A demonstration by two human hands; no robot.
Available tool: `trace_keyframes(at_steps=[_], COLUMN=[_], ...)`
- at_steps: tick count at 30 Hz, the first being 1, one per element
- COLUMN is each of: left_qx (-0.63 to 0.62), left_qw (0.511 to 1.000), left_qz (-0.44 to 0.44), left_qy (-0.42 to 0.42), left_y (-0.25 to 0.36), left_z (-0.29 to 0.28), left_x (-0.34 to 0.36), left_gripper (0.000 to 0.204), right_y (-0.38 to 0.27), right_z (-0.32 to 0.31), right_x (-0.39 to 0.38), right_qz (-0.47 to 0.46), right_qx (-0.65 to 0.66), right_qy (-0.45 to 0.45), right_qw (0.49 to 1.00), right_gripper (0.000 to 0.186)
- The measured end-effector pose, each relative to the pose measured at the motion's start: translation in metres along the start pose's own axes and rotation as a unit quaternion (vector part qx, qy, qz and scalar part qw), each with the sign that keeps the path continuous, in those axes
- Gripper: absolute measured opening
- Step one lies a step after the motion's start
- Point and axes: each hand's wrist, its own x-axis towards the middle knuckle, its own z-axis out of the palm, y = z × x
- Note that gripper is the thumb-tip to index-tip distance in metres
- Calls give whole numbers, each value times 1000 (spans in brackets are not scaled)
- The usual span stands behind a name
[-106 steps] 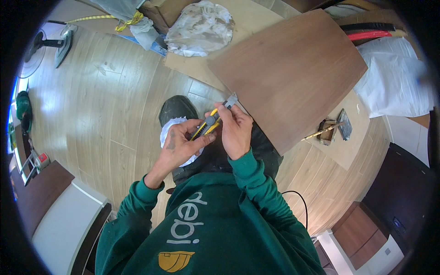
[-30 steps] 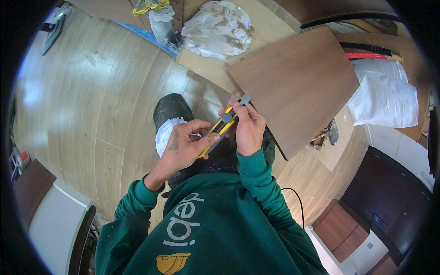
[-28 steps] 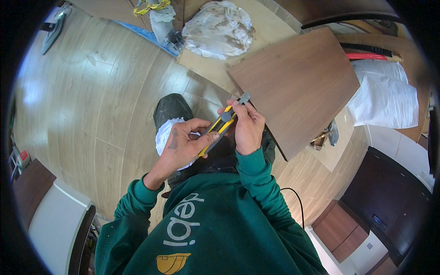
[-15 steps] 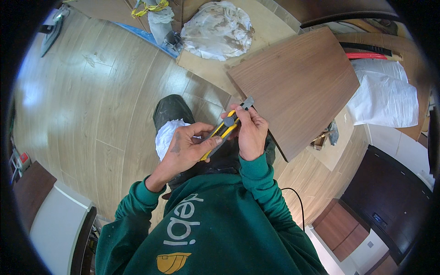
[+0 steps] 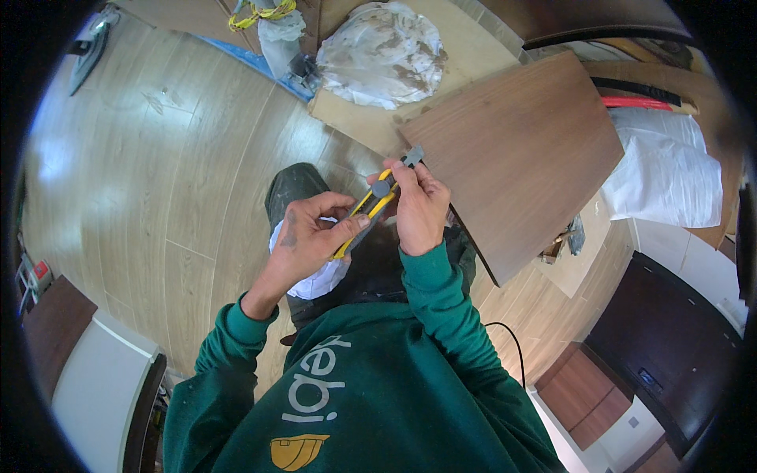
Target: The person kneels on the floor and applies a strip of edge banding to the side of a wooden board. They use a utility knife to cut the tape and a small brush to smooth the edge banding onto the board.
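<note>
Single view: wide fisheye, left unit of a side-by-side pair, worn on the head. It faces steeply down past the wearer's chest. The sweater [image 5: 378, 363] fills six o'clock at close range. Left hand [image 5: 307, 236] and right hand [image 5: 422, 211] sit near the dial's centre; floor [image 5: 173, 118] lies farther off at ten o'clock, panel [image 5: 520, 162] at two.

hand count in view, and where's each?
2. The left hand holds the rear of the yellow-and-grey utility knife; the right hand holds it near its metal tip. Some fingers are partly hidden; no other hands show.
</note>
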Motion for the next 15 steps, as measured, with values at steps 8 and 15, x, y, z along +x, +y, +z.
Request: trace_keyframes(at_steps=[8, 15], left_qx=[-3, 11], left_qw=[1000, 1000], left_qz=[3, 7], left_qy=[12, 22], left_y=[3, 10], left_z=[-10, -18], left_x=[9, 11], left_gripper=[34, 32], right_y=[1, 0], right_z=[12, 23], right_x=[14, 20], right_qz=[-13, -9], right_qx=[13, 18], right_qy=[-7, -22], right_qw=[1000, 1000], right_gripper=[23, 21])
